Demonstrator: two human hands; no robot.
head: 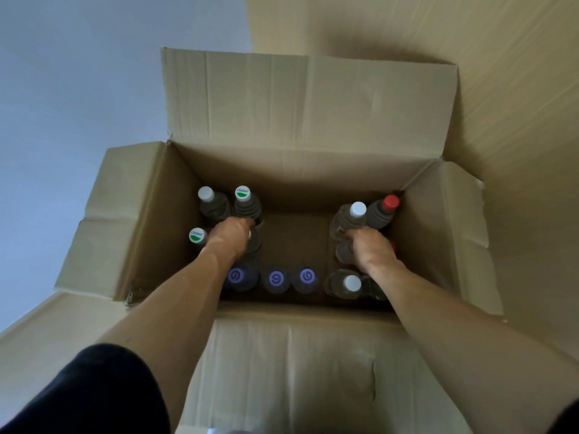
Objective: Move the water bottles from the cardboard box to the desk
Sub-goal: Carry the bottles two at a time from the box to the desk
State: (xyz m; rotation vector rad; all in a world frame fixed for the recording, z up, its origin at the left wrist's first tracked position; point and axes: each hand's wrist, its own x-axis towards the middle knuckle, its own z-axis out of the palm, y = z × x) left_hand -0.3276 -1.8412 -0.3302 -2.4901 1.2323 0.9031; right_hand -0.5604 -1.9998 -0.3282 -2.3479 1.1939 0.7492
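Left fingers: curled down out of sight past the knuckles of the left hand; they seem to close on a bottle top beneath the palm, but the grip itself is hidden.
Right fingers: also tucked under the right hand, apparently wrapped round a bottle neck; cap and grip cannot be made out.
Left cluster: at 11 o'clock of the left hand stands a white-cap bottle; at 12 o'clock a green-logo bottle, touching the knuckles; at 9 o'clock a second green-logo cap, its body hidden by the wrist.
Right cluster: at 12 o'clock of the right hand a white-capped bottle; at 1 o'clock a red-cap bottle in the far corner; a sliver of another red cap shows at 3 o'clock, mostly covered.
Near row: three purple-cap bottles along the near wall, dim and blurred; the leftmost is partly under the left forearm. A fourth, white-topped bottle sits at 7 o'clock of the right hand.
Box: open, all four flaps folded out, every bottle upright inside; its middle floor is bare and dark.
Floor: tan; a grey-blue wall lies at 10 o'clock.
Sleeve: dark, cut off by the lower left edge.
Desk: not in view.
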